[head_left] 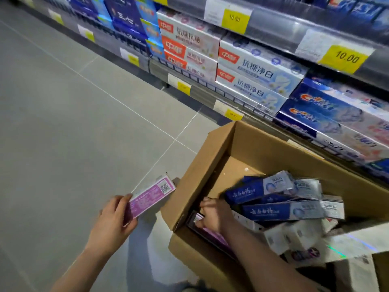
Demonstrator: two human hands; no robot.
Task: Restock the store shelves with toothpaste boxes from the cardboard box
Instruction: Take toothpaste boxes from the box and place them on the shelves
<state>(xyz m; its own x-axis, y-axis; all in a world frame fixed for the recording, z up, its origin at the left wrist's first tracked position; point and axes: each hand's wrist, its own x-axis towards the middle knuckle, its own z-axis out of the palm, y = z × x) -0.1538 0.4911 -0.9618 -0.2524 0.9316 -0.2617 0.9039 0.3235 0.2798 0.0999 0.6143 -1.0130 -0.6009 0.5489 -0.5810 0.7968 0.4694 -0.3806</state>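
Cardboard box: brown, open-topped, it stands on the grey tiled floor just below the shelves, to your right.
Left hand: outside the box, over the floor, your fingers closed round the near end of a pink toothpaste box.
Pink box axis: long, pointing away from you and up to the right, towards the shelves.
Right hand: inside the cardboard box at its left wall, fingers curled on a second pink carton lying flat along that wall; blur hides whether the grip is closed.
Blue toothpaste boxes: heaped loosely just right of your right hand, long axes running left to right.
Shelves: ahead and above, rows of white and blue cartons behind yellow price tags.
Nearer hand: your right, already on the stock; the shelf lies up and forward of both hands.
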